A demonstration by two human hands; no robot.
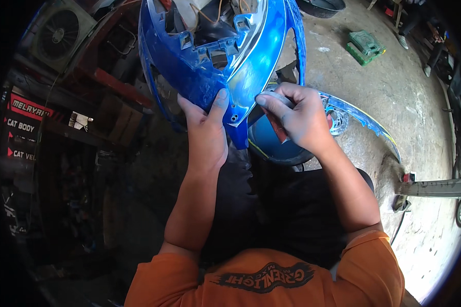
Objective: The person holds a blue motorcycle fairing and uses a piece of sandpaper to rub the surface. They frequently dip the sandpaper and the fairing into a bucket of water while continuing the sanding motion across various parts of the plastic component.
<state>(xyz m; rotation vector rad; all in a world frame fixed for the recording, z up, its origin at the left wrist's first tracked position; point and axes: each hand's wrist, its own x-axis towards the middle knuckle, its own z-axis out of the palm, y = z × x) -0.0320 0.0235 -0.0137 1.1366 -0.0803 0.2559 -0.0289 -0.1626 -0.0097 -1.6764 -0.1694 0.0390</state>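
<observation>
A blue motorcycle fairing panel [200, 77], its paint scuffed and dusty, is in front of me at the top, with its narrow tip pointing toward me. My left hand [205, 123] grips the tip's left side, thumb on top and the other fingers mostly hidden. Beside its right edge, my right hand [302, 112] pinches a folded piece of sandpaper [277, 128], grey on one side and reddish-brown on the other. The sandpaper is close to the panel's edge; whether it touches is unclear. Under that hand is a round blue basin [266, 143] with a dark rim.
Another blue curved panel [366, 118] lies to the right, near a metal brake disc [339, 123]. Farther off on the concrete floor are a green case [364, 47] and a black basin [321, 7]. A metal beam [435, 188] juts in from the right. A fan unit [59, 33] stands far left.
</observation>
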